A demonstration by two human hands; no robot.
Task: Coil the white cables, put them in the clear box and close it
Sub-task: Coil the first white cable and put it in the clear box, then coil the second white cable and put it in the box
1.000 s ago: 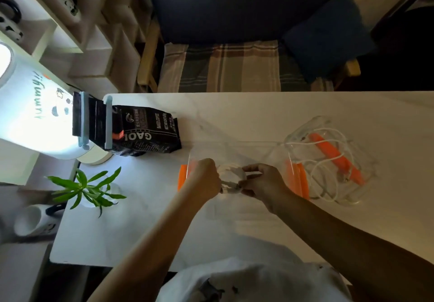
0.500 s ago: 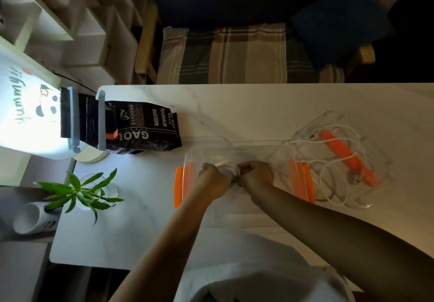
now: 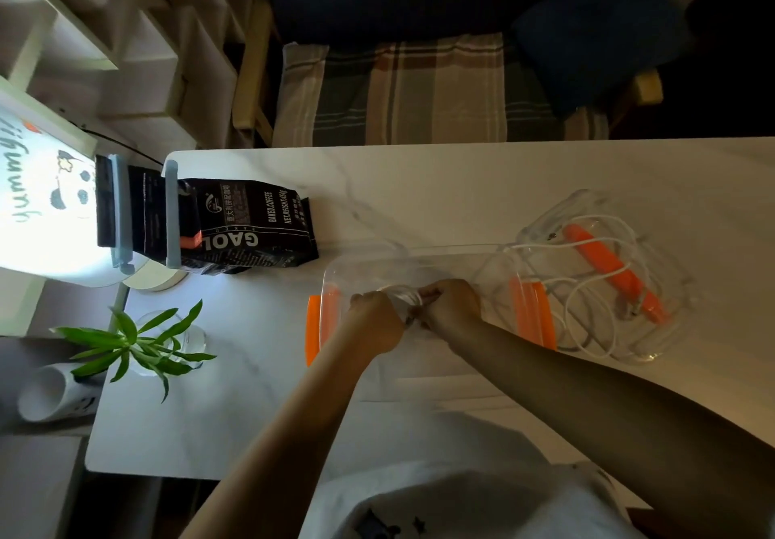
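A clear box [image 3: 369, 264] with orange side latches stands open in the middle of the white table. Over it my left hand [image 3: 373, 320] and my right hand [image 3: 451, 303] both pinch a small coil of white cable [image 3: 404, 293]; the fingers hide most of it. To the right lies the clear lid [image 3: 654, 341] with an orange strip, and a loose white cable [image 3: 587, 329] is tangled on it.
A black coffee bag [image 3: 247, 226] with blue clips lies at the left. A small green plant in a glass [image 3: 142, 341] stands near the table's left edge, by a lit lamp [image 3: 37, 203]. A cushioned bench [image 3: 419, 90] is beyond the far edge.
Both hands have stayed over the box, close together, and have drawn the coil tighter between the fingers. The view has shifted slightly downward.
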